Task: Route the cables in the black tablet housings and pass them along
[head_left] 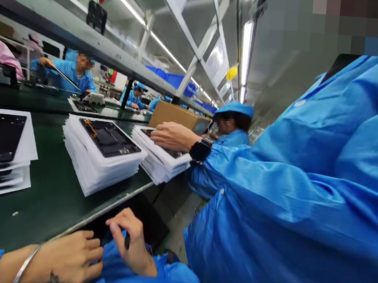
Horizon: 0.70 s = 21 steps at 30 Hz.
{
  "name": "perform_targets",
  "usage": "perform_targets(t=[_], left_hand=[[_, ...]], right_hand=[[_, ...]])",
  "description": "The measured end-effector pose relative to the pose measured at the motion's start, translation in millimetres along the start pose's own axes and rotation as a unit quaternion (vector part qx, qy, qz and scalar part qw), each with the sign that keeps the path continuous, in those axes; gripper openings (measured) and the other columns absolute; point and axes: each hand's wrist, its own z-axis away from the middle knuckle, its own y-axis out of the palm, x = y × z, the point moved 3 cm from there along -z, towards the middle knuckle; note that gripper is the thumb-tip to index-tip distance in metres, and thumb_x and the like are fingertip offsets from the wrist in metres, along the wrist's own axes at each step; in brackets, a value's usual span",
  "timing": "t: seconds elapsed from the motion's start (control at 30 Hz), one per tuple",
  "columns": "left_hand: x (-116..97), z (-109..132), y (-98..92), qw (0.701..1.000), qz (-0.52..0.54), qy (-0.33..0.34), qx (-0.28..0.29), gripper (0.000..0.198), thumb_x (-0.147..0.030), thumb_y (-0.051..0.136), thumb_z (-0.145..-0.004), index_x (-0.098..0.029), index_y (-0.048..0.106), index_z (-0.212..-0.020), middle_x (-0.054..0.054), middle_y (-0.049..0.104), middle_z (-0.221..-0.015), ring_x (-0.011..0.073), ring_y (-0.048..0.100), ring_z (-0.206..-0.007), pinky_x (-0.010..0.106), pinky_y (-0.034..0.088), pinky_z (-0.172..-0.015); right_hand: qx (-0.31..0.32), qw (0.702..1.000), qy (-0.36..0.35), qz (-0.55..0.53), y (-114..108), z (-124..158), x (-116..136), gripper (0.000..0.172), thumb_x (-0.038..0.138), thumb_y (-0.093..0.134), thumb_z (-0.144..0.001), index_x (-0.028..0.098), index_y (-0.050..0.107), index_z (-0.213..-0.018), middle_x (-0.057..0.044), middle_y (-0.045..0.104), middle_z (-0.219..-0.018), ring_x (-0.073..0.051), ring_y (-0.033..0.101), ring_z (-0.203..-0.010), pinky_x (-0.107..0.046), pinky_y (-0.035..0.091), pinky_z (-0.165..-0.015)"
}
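Note:
My left hand (71,258), with a silver bangle at the wrist, lies back upward at the bench's front edge, fingers loosely bent and slightly apart; nothing shows in it. Beside it, over my lap, my right hand (133,244) is closed, thumb and forefinger near each other. A small dark patch shows by its palm, too unclear to name. Beyond my hands stands a stack of white sheets (91,177), topped by a black tablet-like panel (110,139) with an orange flex strip. Neither of my hands touches it.
Another person's hand (173,136), wearing a black watch, is over a second stack (163,170). Their blue sleeve (272,170) fills the right. A third stack (2,183) stands left on the green bench (46,204). Behind are a cardboard box (174,116) and a metal beam (63,27).

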Motion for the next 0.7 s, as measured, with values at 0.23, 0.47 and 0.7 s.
perform_targets(t=[0.23,0.47,0.7], left_hand=[[20.0,-11.5,-16.6,0.998,0.036,-0.018,0.057,0.016,-0.015,0.055,-0.092,-0.017,0.063,-0.105,0.001,0.063,-0.076,0.0179,0.055,-0.064,0.035,0.04,-0.059],[100.7,-102.9,-85.2,0.991,-0.12,-0.021,-0.048,0.036,-0.009,0.033,-0.097,-0.016,0.064,-0.116,0.012,0.069,-0.103,0.025,0.06,-0.094,0.037,0.047,-0.077],[250.4,-211.3,-46.3,0.954,-0.119,-0.181,0.208,0.057,-0.006,0.043,-0.091,-0.012,0.042,-0.148,0.016,0.045,-0.155,0.0292,0.045,-0.139,0.045,0.043,-0.11]], right_hand=[[-0.078,0.994,0.069,0.026,-46.5,11.0,-29.8,0.021,0.023,0.056,-0.098,0.018,0.075,-0.092,-0.005,0.071,-0.082,-0.015,0.065,-0.079,-0.029,0.052,-0.071],[-0.138,0.985,0.094,0.049,-81.0,7.8,-75.2,0.023,0.025,0.054,-0.099,0.019,0.074,-0.092,-0.004,0.071,-0.083,-0.016,0.066,-0.081,-0.03,0.053,-0.073],[-0.252,0.95,0.149,0.109,-111.1,-11.6,-142.4,0.033,0.038,0.043,-0.103,0.019,0.069,-0.11,-0.009,0.073,-0.095,-0.022,0.066,-0.097,-0.037,0.054,-0.084]])
